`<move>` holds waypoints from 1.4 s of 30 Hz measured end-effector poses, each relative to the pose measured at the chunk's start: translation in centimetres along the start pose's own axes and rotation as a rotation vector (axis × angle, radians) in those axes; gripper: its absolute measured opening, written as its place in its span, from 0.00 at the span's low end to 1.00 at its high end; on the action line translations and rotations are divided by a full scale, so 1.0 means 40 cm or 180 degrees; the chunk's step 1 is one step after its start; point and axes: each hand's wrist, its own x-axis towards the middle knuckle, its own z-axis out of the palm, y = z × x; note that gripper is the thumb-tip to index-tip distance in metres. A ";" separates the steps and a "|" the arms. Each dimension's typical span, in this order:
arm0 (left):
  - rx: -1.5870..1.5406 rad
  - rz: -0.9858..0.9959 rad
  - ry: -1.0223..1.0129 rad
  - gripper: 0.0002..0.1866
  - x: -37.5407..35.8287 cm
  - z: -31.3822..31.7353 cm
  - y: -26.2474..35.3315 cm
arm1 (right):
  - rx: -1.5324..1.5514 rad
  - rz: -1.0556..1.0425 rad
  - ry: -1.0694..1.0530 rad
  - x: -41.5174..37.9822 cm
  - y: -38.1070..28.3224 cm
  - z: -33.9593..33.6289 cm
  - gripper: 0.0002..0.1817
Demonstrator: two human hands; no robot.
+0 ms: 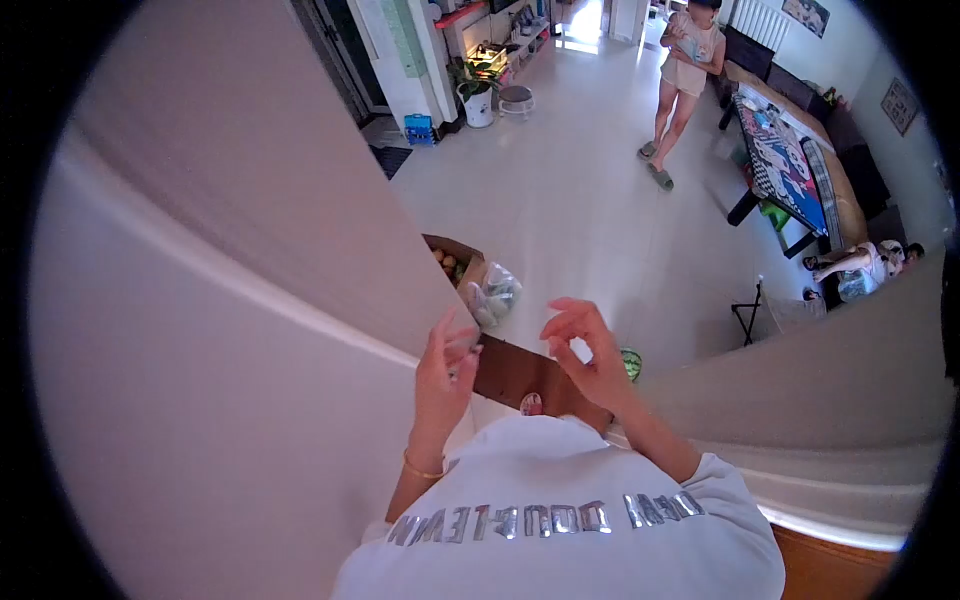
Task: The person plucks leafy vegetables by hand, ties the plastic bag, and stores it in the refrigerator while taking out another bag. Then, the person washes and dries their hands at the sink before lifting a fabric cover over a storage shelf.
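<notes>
Looking down from the head camera, the view takes in a person's own white sweatshirt with silver lettering (560, 520) at six o'clock, and both hands raised just above it near the middle of the frame. The left hand (445, 375), with a thin gold bangle (422, 468) on its wrist, has its fingers drawn together around something small and pale at the fingertips; what that item is cannot be told, because it is blurred and mostly covered. The right hand (588, 350) sits at about three o'clock from the left one, a little apart, with fingers curled loosely and spread, holding nothing that shows. Directly beneath and between the hands lies a flat brown cardboard flap (515, 372), part of an open brown cardboard box (455, 258) that reaches toward eleven o'clock and contains round yellowish fruit. A clear plastic bag with greenish contents (495, 293) rests against the box at twelve o'clock from the hands. A pale wall (250, 250) fills the nine o'clock side. Far off at one o'clock another person (685, 70) stands on the glossy white floor (570, 190), near a long dark desk with a patterned top (785, 170) at two o'clock.
</notes>
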 end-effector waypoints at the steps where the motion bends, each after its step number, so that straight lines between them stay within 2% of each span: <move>1: -0.0117 0.0169 -0.0037 0.29 0.087 0.025 0.033 | 0.0102 0.0137 0.0098 0.047 0.015 -0.024 0.21; 3: -0.0314 0.0336 -0.0138 0.29 0.217 0.056 0.048 | 0.0300 0.0408 0.0294 0.135 0.047 -0.064 0.22; 5: -0.0473 0.0347 -0.0267 0.29 0.334 0.087 0.036 | 0.0271 0.0382 0.0481 0.215 0.105 -0.104 0.21; 10: -0.0715 0.0221 -0.0275 0.26 0.612 0.172 -0.071 | 0.0452 0.0569 0.0622 0.435 0.286 -0.209 0.22; 12: -0.0648 0.0268 -0.0198 0.25 0.735 0.206 -0.105 | 0.0312 0.0473 0.0586 0.542 0.375 -0.261 0.21; 18: -0.0797 -0.0164 0.0065 0.23 1.129 0.277 -0.172 | 0.0395 0.0511 0.0275 0.974 0.562 -0.407 0.21; 22: -0.0640 -0.0406 0.0428 0.23 1.331 0.272 -0.182 | 0.0481 0.0670 -0.0188 1.256 0.680 -0.441 0.22; 28: -0.0659 -0.0613 0.1003 0.22 1.573 0.225 -0.298 | 0.0691 0.0673 -0.0871 1.612 0.834 -0.350 0.21; 31: -0.0702 -0.0702 0.1024 0.20 1.705 0.172 -0.385 | 0.0763 0.0704 -0.1095 1.764 0.912 -0.270 0.20; 35: -0.0582 -0.0646 0.1170 0.20 1.908 0.059 -0.495 | 0.0867 0.0708 -0.1308 1.999 0.982 -0.155 0.20; 42: -0.0290 -0.0635 0.1687 0.17 2.157 -0.203 -0.536 | 0.1003 0.0515 -0.1792 2.392 1.054 0.094 0.18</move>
